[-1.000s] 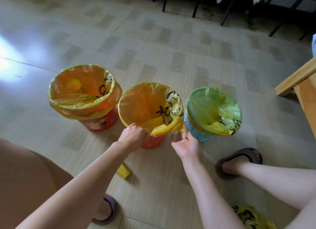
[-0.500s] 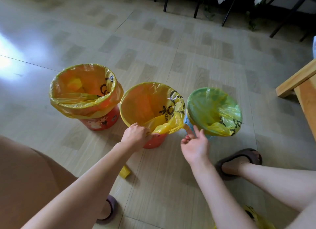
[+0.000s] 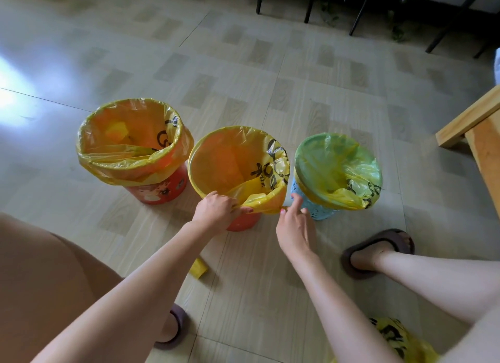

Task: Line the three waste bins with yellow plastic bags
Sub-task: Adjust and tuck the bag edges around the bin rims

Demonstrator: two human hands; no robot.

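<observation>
Here, three waste bins are set in a row on the tiled floor (image 3: 297, 73): left red bin (image 3: 158, 190), middle red bin (image 3: 242, 222), right blue bin (image 3: 315, 211), each lined with a yellow plastic bag. A folded yellow piece (image 3: 198, 268) lies near the left slipper (image 3: 174, 326); a spare printed bag (image 3: 397, 338) is seen bottom right, a wooden bench (image 3: 479, 129) at the right edge. The middle bag (image 3: 259, 197) is gripped at its near rim by the left hand (image 3: 216, 211), fingers curled tight. Its overhanging edge is pinched by the right hand (image 3: 296, 227), remaining fingers loosely spread.
</observation>
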